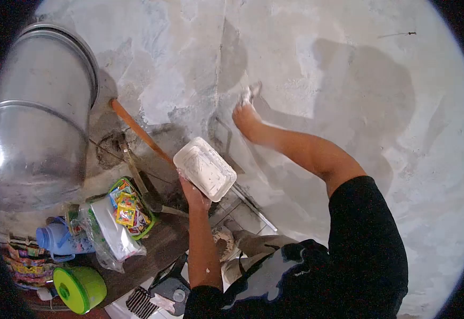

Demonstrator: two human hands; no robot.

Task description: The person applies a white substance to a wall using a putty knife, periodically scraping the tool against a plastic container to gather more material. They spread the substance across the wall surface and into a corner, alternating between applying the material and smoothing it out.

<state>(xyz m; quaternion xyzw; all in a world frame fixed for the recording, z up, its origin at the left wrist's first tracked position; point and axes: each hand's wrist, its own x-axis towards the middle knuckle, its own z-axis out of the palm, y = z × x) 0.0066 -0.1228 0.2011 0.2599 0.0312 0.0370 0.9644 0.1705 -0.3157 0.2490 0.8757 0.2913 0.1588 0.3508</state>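
My left hand (pixel 194 192) grips a shallow white rectangular plastic tub (pixel 205 169) from below, near its lower left side. White paste smears the inside of the tub. My right hand (pixel 247 109) is stretched out to the grey plastered wall (pixel 285 64), close to the corner line. White paste coats its fingers, which look apart and a little blurred. I see no tool in it. Pale, uneven patches of plaster cover the wall around this hand.
A large metal drum (pixel 40 117) stands at the left. A long wooden handle (pixel 141 130) leans behind the tub. On a dark table (pixel 162 242) are a basket of colourful sachets (pixel 128 210), a blue jug (pixel 64 239) and a green lidded container (pixel 80 288). A nail (pixel 412 33) sticks out at upper right.
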